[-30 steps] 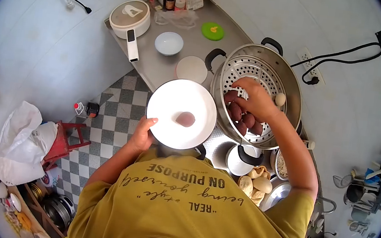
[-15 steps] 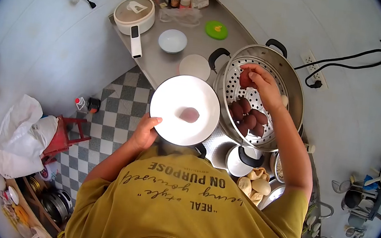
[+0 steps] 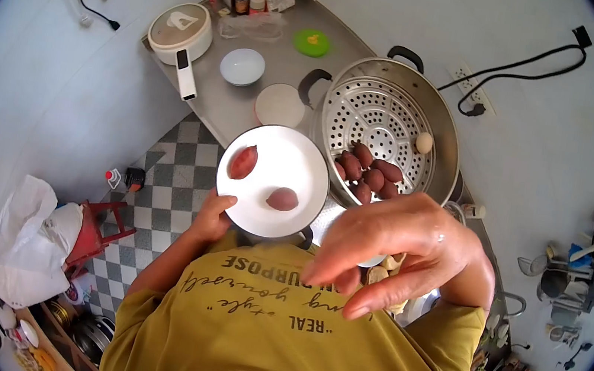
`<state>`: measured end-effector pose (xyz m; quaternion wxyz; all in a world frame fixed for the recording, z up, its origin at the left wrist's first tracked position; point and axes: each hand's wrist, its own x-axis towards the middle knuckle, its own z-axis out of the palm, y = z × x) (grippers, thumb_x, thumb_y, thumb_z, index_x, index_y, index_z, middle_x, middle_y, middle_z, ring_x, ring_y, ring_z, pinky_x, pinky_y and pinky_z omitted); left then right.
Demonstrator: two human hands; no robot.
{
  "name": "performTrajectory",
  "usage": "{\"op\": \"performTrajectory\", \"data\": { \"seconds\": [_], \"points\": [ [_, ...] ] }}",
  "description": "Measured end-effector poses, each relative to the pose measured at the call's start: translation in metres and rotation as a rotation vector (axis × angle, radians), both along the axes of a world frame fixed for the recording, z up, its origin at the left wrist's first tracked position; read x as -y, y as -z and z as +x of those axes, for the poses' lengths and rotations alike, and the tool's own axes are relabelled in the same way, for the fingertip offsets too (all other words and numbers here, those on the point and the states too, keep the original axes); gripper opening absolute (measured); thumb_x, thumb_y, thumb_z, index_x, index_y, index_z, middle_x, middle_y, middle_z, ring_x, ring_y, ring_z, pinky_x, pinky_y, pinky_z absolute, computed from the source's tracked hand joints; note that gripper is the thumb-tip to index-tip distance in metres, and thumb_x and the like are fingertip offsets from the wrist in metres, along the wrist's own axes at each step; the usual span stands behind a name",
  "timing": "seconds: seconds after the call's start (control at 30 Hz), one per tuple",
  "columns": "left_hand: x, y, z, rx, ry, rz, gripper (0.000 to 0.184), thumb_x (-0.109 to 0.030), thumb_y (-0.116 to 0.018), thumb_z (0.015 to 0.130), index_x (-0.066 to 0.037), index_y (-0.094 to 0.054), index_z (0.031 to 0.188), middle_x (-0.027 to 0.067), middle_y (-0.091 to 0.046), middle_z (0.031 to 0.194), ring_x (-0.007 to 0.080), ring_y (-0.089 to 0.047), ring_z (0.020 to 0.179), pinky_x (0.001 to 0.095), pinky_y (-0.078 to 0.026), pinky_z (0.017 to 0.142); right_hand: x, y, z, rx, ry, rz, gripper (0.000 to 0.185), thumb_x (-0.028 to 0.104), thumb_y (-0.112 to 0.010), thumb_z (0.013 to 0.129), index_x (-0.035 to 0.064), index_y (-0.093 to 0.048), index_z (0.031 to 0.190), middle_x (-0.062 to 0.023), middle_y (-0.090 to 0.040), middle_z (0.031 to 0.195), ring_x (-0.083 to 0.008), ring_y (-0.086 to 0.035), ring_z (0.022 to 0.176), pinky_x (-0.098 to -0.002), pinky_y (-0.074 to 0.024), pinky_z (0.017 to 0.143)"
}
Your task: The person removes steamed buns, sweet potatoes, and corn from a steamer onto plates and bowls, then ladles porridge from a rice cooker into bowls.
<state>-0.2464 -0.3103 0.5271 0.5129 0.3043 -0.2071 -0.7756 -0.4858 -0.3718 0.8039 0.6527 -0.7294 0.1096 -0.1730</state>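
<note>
My left hand [image 3: 213, 216] grips the near left rim of a white enamel pot [image 3: 270, 159] with a dark edge, thumb over the top. Inside the pot lie a reddish sweet potato [image 3: 244, 163] at the left and a paler purplish one [image 3: 282, 199] near the middle. Close to the camera, my right hand [image 3: 396, 255] hangs bent at the wrist in front of my shirt, fingers apart and holding nothing. Just beyond it stands a large steamer [image 3: 393, 123] with a perforated base, where several dark red sweet potatoes [image 3: 372, 171] cluster at the near side and an egg [image 3: 423, 143] rests at the right.
On the steel counter are a lidded cream saucepan [image 3: 180, 33], a pale blue bowl [image 3: 242, 67], a white round plate [image 3: 280, 105], a green lid [image 3: 311, 42], and small bottles [image 3: 241, 2]. A black cord [image 3: 529, 73] runs along the wall. A red stool [image 3: 91, 237] stands on the checkered floor.
My right hand has left the steamer and come back toward me, letting go of a sweet potato. A second sweet potato now lies in the white pot, still held by my left hand.
</note>
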Motion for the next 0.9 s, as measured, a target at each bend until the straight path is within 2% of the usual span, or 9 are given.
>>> {"op": "performTrajectory", "data": {
  "seconds": [0.1,0.13,0.17,0.23,0.33,0.57,0.77,0.87,0.9],
  "points": [
    [0.003,-0.001,0.001,0.048,-0.002,-0.016,0.061,-0.018,-0.053,0.077,0.002,-0.033,0.131,0.0141,-0.047,0.125,0.0234,-0.047,0.114,0.0367,-0.037,0.098,0.017,0.029,-0.024,-0.248,0.439,-0.433,0.019,0.001,-0.067,0.074,0.0011,-0.064,0.093,-0.0094,-0.063,0.090,-0.0190,-0.062,0.079,-0.0306,-0.0491,0.070],
    [0.003,-0.002,0.001,0.067,-0.022,-0.004,0.062,-0.018,-0.054,0.076,0.003,-0.033,0.131,0.0141,-0.047,0.124,0.0236,-0.047,0.113,0.0368,-0.037,0.097,0.028,0.035,-0.033,-0.506,0.593,-0.416,0.019,0.002,-0.064,0.075,0.0050,-0.063,0.094,-0.0097,-0.061,0.093,-0.0223,-0.060,0.087,-0.0328,-0.0484,0.074],
    [0.003,-0.003,0.002,0.087,-0.041,0.008,0.062,-0.019,-0.054,0.076,0.003,-0.033,0.130,0.0141,-0.047,0.124,0.0238,-0.047,0.113,0.0368,-0.037,0.097,0.042,0.069,-0.052,-0.522,0.677,-0.679,0.026,0.004,-0.065,0.070,0.0075,-0.062,0.095,-0.0091,-0.059,0.096,-0.0248,-0.057,0.096,-0.0377,-0.0437,0.085],
    [0.005,-0.006,0.005,0.126,-0.050,0.027,0.063,-0.020,-0.056,0.075,0.003,-0.034,0.130,0.0140,-0.047,0.123,0.0236,-0.047,0.113,0.0370,-0.037,0.097,0.058,0.107,-0.089,-0.813,0.529,-1.174,0.032,0.007,-0.066,0.064,0.0081,-0.061,0.095,-0.0084,-0.058,0.099,-0.0253,-0.053,0.102,-0.0421,-0.0360,0.093],
    [0.005,-0.005,0.005,0.144,-0.044,0.029,0.063,-0.021,-0.056,0.075,0.004,-0.035,0.128,0.0134,-0.048,0.122,0.0231,-0.046,0.113,0.0368,-0.037,0.097,0.065,0.151,-0.108,-0.762,0.514,-1.012,0.026,0.008,-0.065,0.063,0.0124,-0.062,0.088,-0.0049,-0.058,0.097,-0.0249,-0.050,0.103,-0.0443,-0.0279,0.099],
    [-0.001,-0.008,-0.004,0.144,-0.036,0.048,0.061,-0.020,-0.054,0.074,0.005,-0.036,0.127,0.0136,-0.049,0.120,0.0233,-0.047,0.111,0.0360,-0.036,0.096,0.076,0.190,-0.103,-0.762,0.346,-0.843,0.038,0.009,-0.063,0.062,0.0105,-0.055,0.100,-0.0100,-0.053,0.093,-0.0303,-0.053,0.094,-0.0386,-0.0437,0.081],
    [-0.006,-0.009,-0.009,0.137,-0.028,0.048,0.061,-0.020,-0.054,0.074,0.005,-0.037,0.127,0.0138,-0.048,0.120,0.0233,-0.047,0.111,0.0365,-0.037,0.096,0.092,0.197,-0.110,-0.694,0.349,-0.669,0.040,0.005,-0.061,0.062,0.0090,-0.058,0.102,-0.0114,-0.056,0.098,-0.0287,-0.056,0.092,-0.0353,-0.0475,0.079],
    [-0.007,-0.011,-0.011,0.110,-0.030,0.041,0.059,-0.019,-0.054,0.076,0.005,-0.037,0.127,0.0140,-0.050,0.118,0.0230,-0.048,0.111,0.0365,-0.038,0.095,0.101,0.193,-0.123,-0.735,0.496,-0.299,0.038,0.004,-0.057,0.066,0.0071,-0.060,0.104,-0.0096,-0.057,0.106,-0.0240,-0.055,0.101,-0.0312,-0.0467,0.084],
    [-0.008,-0.012,-0.012,0.103,-0.028,0.048,0.058,-0.018,-0.054,0.076,0.005,-0.037,0.127,0.0140,-0.050,0.117,0.0229,-0.048,0.110,0.0363,-0.038,0.095,0.102,0.187,-0.122,-0.565,0.538,0.028,0.039,0.003,-0.055,0.070,0.0043,-0.057,0.108,-0.0084,-0.059,0.105,-0.0210,-0.056,0.101,-0.0310,-0.0464,0.086]
  ]
}}
